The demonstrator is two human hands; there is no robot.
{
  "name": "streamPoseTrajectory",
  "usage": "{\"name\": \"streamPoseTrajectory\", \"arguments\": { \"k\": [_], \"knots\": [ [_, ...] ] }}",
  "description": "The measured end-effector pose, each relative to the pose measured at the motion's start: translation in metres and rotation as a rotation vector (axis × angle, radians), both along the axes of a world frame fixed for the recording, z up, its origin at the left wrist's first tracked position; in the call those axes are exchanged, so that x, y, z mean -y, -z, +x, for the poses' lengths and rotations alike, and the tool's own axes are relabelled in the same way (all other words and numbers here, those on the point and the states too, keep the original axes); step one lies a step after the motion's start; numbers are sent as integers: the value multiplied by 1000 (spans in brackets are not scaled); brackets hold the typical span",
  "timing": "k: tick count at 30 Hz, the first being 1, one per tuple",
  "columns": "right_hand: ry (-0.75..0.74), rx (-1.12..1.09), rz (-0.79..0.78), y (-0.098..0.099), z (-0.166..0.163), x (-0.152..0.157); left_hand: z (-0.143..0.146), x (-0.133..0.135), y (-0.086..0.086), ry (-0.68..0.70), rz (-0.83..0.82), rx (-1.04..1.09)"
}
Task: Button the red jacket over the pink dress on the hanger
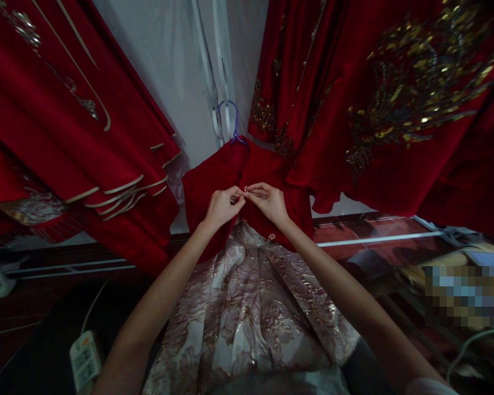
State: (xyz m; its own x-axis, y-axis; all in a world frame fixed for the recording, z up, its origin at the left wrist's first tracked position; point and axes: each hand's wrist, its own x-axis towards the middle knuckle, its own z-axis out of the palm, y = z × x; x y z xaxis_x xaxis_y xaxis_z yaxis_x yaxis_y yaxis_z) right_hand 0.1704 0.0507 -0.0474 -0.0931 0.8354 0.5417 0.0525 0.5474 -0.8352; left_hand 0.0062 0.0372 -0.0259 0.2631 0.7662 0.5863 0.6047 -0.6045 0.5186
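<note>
Head view: left hand [225,207] and right hand [270,204] pinch at the red garment [267,167], hung lengthwise, neck upward.

Looks matt on the red cloth bodice [212,186], glossy, ridged on the brocade skirt [251,307] at 6 o'clock, rough with glittering sequins [420,82] at 2, plastic on the hanger [236,125] at 12.

We see slim, tapering forearms [164,291], with an uncovered left hand [222,207] and right hand [271,206]. Around the right arm [349,291], we make out the edge of a pale, greyish sleeve [430,387].
</note>
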Motion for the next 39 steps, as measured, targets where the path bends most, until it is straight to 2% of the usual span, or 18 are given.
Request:
{"name": "streamPoseTrajectory", "arguments": {
  "k": [7, 15, 29, 35, 39],
  "knots": [
    [-64, -54, -66, -5, 5, -3, 1, -1, 0, 6, 11, -8],
    [-208, -86, -127, -8, 12, -7, 5, -4, 1, -11, 15, 28],
    [-137, -49, -90, -7, 13, -7, 7, -4, -5, 65, 27, -68],
    [-136, 51, -34, -7, 14, -9, 4, -6, -11, 105, 48, -232],
    [-27, 111, 10, -6, 8, -15, 15, -3, -5, 53, 77, -207]
  ]
}}
